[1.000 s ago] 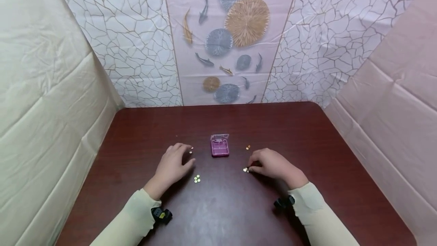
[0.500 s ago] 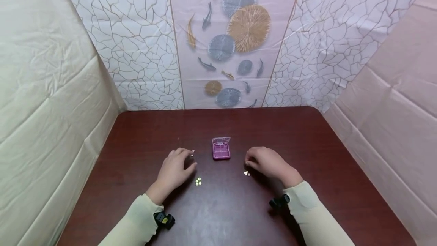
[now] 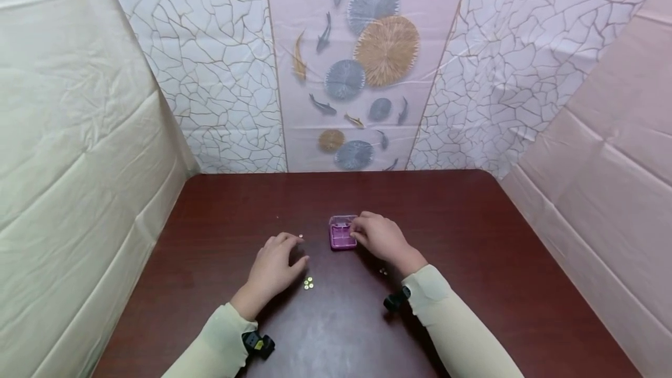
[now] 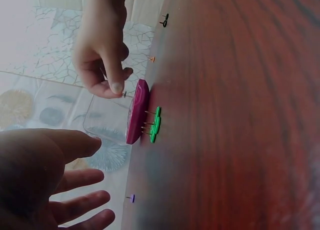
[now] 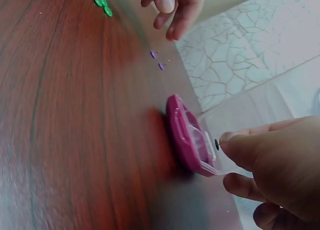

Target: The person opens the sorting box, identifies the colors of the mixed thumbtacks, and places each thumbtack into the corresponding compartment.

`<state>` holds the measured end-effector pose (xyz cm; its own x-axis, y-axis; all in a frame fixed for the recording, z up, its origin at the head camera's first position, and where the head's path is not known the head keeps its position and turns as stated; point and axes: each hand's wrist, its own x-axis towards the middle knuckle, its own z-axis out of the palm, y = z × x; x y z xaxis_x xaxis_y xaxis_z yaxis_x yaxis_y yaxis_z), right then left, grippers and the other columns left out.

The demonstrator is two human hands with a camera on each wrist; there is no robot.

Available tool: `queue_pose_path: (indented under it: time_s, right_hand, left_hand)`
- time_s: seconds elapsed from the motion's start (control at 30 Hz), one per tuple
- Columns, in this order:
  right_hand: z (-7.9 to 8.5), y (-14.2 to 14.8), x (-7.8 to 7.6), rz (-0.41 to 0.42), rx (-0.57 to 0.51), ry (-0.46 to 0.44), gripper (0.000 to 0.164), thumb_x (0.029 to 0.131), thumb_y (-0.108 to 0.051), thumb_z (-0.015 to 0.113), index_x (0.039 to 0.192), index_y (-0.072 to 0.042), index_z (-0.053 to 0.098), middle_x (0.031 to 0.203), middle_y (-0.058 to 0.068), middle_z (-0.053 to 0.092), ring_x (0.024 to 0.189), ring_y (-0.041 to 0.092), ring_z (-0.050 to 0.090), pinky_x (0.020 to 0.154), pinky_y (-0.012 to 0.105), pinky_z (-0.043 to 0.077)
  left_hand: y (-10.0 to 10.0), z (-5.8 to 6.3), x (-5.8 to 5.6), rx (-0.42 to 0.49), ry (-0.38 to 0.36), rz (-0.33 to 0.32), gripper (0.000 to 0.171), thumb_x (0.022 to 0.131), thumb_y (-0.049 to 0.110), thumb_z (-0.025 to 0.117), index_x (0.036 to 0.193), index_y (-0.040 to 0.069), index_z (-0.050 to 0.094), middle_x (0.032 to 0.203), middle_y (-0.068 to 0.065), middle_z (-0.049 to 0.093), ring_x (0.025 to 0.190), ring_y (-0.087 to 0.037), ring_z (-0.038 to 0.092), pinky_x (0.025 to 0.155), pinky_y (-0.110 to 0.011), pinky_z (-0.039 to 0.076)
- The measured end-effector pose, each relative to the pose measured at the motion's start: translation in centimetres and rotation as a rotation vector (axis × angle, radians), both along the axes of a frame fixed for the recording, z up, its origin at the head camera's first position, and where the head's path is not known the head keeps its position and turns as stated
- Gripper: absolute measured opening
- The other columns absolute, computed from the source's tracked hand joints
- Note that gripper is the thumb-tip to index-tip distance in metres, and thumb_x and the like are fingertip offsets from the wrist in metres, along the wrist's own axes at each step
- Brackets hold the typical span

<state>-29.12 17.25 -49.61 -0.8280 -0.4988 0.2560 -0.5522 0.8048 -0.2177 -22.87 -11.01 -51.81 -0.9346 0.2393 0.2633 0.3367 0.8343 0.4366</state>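
Observation:
Thumb and finger of my right hand (image 3: 384, 239) pinch a black thumbtack (image 5: 217, 145) over the small magenta box (image 3: 343, 245). Its clear lid (image 4: 102, 120) stands raised, and the box is divided into compartments. My left hand (image 3: 274, 264) is on the left with fingers spread and relaxed, holding nothing. Purple thumbtacks (image 5: 153, 54) lie by its fingertips. Several green thumbtacks (image 3: 308, 283), pins up, lie just in front of its thumb. More black thumbtacks (image 4: 165, 21) lie on the table beneath my right wrist.
An orange thumbtack (image 4: 152, 59) shows beyond the box in the left wrist view. Everything stands on a dark red-brown wooden table (image 3: 472, 238). Patterned cloth (image 3: 220, 74) hangs behind it, and pale cloth walls (image 3: 68, 179) flank both sides.
My right hand has lifted a black thumbtack from its group and carried it left to the box. The left hand has stayed in place on the table. The head view has tilted slightly up.

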Motion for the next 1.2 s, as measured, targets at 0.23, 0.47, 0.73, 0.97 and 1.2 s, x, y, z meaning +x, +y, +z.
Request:
queue_pose_path:
  time_s: [0.23, 0.47, 0.73, 0.97, 1.2]
  right_hand:
    - [-1.1, -0.4, 0.2, -0.001, -0.016, 0.006, 0.005, 0.089, -0.029, 0.071, 0.092, -0.026, 0.074, 0.085, -0.01, 0.057, 0.07, 0.007, 0.053, 0.057, 0.036, 0.051]
    - [-1.8, -0.6, 0.4, -0.009, -0.028, 0.036, 0.005, 0.089, -0.03, 0.072, 0.093, -0.028, 0.074, 0.087, -0.012, 0.058, 0.067, 0.005, 0.054, 0.055, 0.034, 0.05]
    - [-2.4, -0.6, 0.3, -0.009, -0.023, 0.06, 0.006, 0.089, -0.034, 0.071, 0.091, -0.028, 0.074, 0.088, -0.012, 0.059, 0.068, 0.006, 0.056, 0.057, 0.035, 0.052]
    - [-2.0, 0.6, 0.3, -0.033, -0.088, 0.021, 0.008, 0.089, -0.032, 0.072, 0.094, -0.027, 0.076, 0.089, -0.013, 0.061, 0.071, 0.004, 0.057, 0.06, 0.037, 0.054]
    - [-0.1, 3.9, 0.7, 0.009, -0.051, -0.044, 0.009, 0.089, -0.031, 0.072, 0.094, -0.026, 0.077, 0.087, -0.013, 0.062, 0.075, 0.005, 0.056, 0.068, 0.038, 0.054]
  left_hand:
    - [0.2, -0.4, 0.4, 0.014, 0.012, -0.005, 0.04, 0.084, 0.039, 0.072, 0.118, 0.016, 0.069, 0.117, -0.005, 0.064, 0.104, -0.026, 0.055, 0.086, -0.052, 0.049]
    - [0.3, -0.6, 0.4, 0.006, 0.004, -0.02, 0.039, 0.086, 0.041, 0.07, 0.117, 0.018, 0.069, 0.116, -0.002, 0.064, 0.103, -0.024, 0.055, 0.085, -0.051, 0.049]
    - [0.4, -0.7, 0.5, 0.002, 0.018, -0.027, 0.039, 0.086, 0.042, 0.07, 0.116, 0.018, 0.07, 0.116, -0.003, 0.065, 0.103, -0.025, 0.056, 0.085, -0.051, 0.05]
    - [0.5, -0.6, 0.4, 0.003, 0.001, -0.027, 0.038, 0.086, 0.041, 0.07, 0.116, 0.018, 0.07, 0.116, -0.003, 0.065, 0.103, -0.025, 0.055, 0.086, -0.051, 0.049]
    - [0.5, -0.4, 0.1, 0.014, -0.024, -0.015, 0.038, 0.086, 0.041, 0.07, 0.116, 0.018, 0.07, 0.114, -0.003, 0.065, 0.103, -0.024, 0.055, 0.087, -0.05, 0.05]
